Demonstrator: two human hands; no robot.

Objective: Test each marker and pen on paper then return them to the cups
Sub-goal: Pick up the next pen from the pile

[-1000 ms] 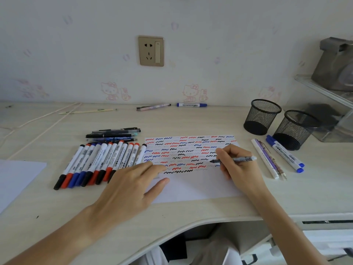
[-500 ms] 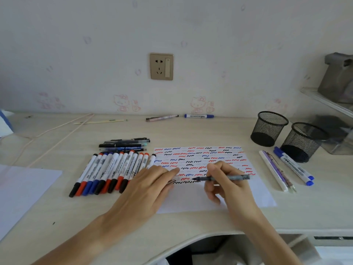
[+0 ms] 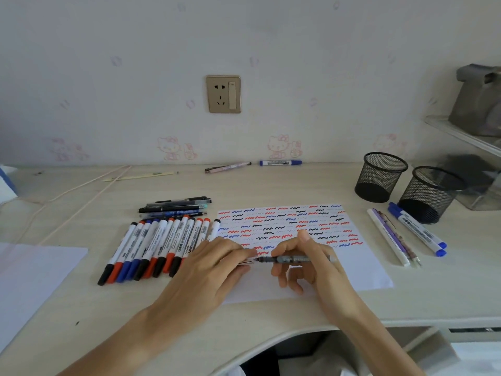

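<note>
While the right hand (image 3: 306,263) pinches a grey pen (image 3: 295,259) level above the lower part of the paper (image 3: 363,272), tip pointing at the left hand (image 3: 214,267), the step looks like recapping. To do it well, I would keep the paper as the base: bring the pen straight along its own line toward the left fingers, press until the cap seats, and keep the tip off the squiggles so nothing smears.

Largest first, relative to the paper: two mesh cups (image 3: 381,176) stand up and to the right, both looking empty, so every return is yet to do. A row of markers (image 3: 160,248) lies against the paper's left edge, with a few dark pens (image 3: 176,207) above that row. More pens (image 3: 393,236) lie right of the paper, below the cups.

What the left hand holds is hard to read: its fingers curl over the paper's left edge around a small thin piece, probably the cap, mostly covered. The marker nearest the paper is partly hidden behind that hand. Whether the pen tip touches that piece, I cannot tell.
</note>
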